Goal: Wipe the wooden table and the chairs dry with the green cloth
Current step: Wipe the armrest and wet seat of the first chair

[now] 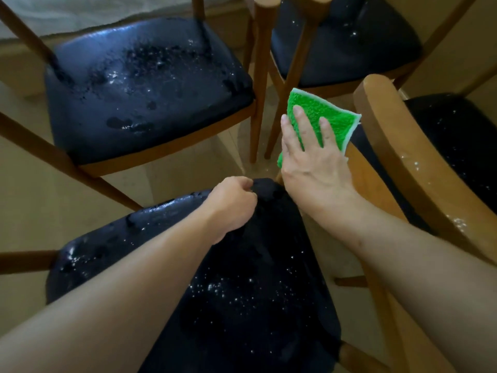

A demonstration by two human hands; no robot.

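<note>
The green cloth [322, 118] lies flat against the wooden backrest [360, 181] of the chair at the right, under my right hand [309, 154], whose straight fingers press on it. My left hand [231, 205] curls over the far edge of the near chair's dark wet seat [255, 292] and grips it. Water drops speckle that seat. The wooden table is out of view.
Three more wooden chairs with dark wet seats stand around: one at the far left [145, 84], one at the far middle [347, 39], one at the right [457, 146] with a drop-speckled curved backrest [419, 162]. Beige floor [35, 200] shows between them.
</note>
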